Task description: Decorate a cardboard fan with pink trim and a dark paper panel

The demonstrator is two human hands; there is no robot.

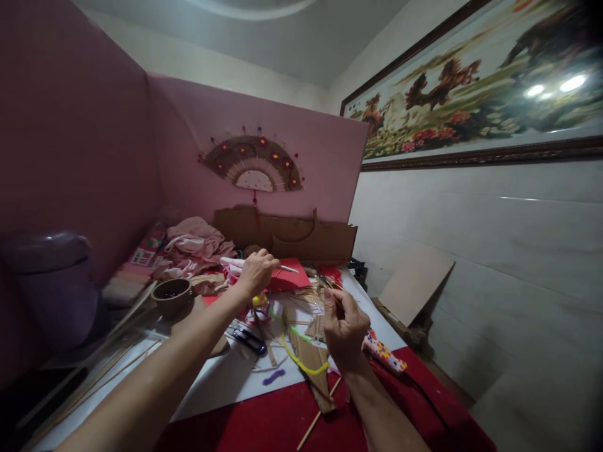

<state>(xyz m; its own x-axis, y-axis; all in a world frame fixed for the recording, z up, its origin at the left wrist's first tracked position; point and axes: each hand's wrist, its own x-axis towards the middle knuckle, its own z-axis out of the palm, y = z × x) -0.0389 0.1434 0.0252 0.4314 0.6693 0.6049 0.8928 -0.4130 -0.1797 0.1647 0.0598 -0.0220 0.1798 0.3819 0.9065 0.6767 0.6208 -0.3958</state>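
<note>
My left hand [255,272] reaches across the cluttered table and is closed on a thin white stick [286,268] that points right over a red sheet [289,279]. My right hand [345,326] is raised nearer to me, fingers curled and pinched together on something too small to make out. Under it lie a brown cardboard wedge [313,367] with a yellow-green pipe cleaner [294,355] looped across it, and a spotted patterned piece [386,353] to its right. Black scissors [249,339] rest between my arms.
A brown bowl [173,295], pink cloth [195,246] and cardboard pieces [287,233] crowd the back of the white table [226,383]. A decorated fan [254,164] hangs on the pink partition. Red cloth [273,424] covers the near edge. A cardboard sheet [414,282] leans on the right wall.
</note>
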